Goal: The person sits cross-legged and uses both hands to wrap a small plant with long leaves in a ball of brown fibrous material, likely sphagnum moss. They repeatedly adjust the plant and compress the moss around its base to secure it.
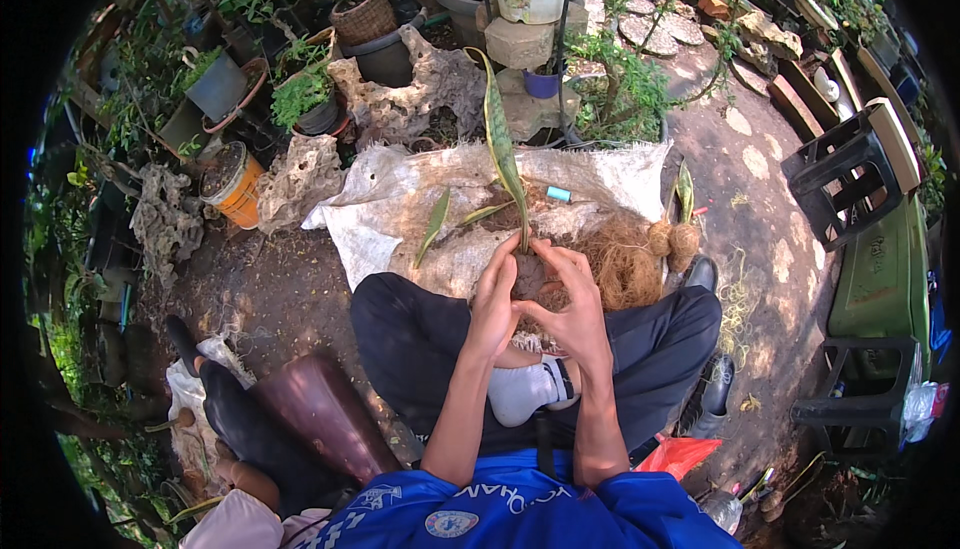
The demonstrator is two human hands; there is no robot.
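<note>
Both my hands cup a dark ball of moist soil (529, 277) at the foot of a tall snake plant leaf (501, 133), which stands upright between them. My left hand (495, 294) presses the ball from the left, and my right hand (574, 290) curves around its right side. Beyond them lies a white woven sack (397, 174) with loose soil, a cut leaf (433, 226) and a turquoise spool (559, 193). A heap of brown coconut fibre (619, 260) is right of my hands. Beside it are fibre-wrapped root balls (682, 240), one with a leaf.
Porous rocks (300, 181), an orange bucket (234, 187) and potted plants edge the far side. To the right are black plastic stools (847, 174), a green container (881, 279) and black shoes (716, 384). Another person in dark trousers (259, 429) sits at lower left.
</note>
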